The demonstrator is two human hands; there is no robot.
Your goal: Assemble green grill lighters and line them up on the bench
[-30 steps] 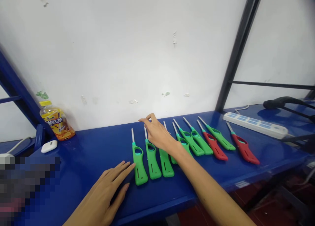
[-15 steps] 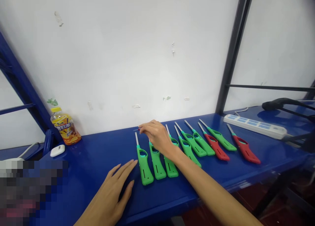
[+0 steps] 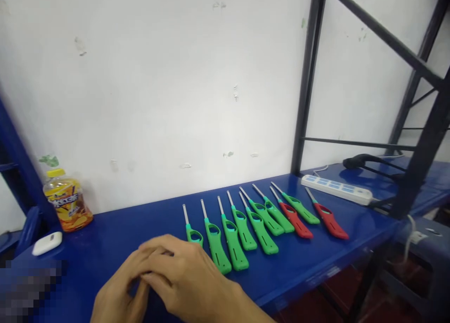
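My right hand [image 3: 193, 276] and my left hand [image 3: 117, 285] are together at the front of the table, the right overlapping the left. Both have curled fingers, with the fingertips mostly hidden; whatever lies between them does not show. Behind them, the leftmost green gas lighter [image 3: 194, 236] is partly covered by the right hand. Several more green lighters, such as this one [image 3: 218, 250], lie side by side to the right. Among them is a red lighter [image 3: 297, 222], and another red lighter [image 3: 332, 222] lies at the right end. Their metal tips point toward the wall.
On the left stand a tea bottle [image 3: 68, 203] with a yellow cap and a white earbud case [image 3: 47, 243]. A white power strip [image 3: 335, 189] lies back right, near a dark metal post [image 3: 305, 88]. The blue table [image 3: 140, 220] meets a white wall.
My right hand, pinching something tiny and reddish near the lighter tips, has come down and left onto my left hand. The left fingers, previously spread, are now curled. The view has turned right.
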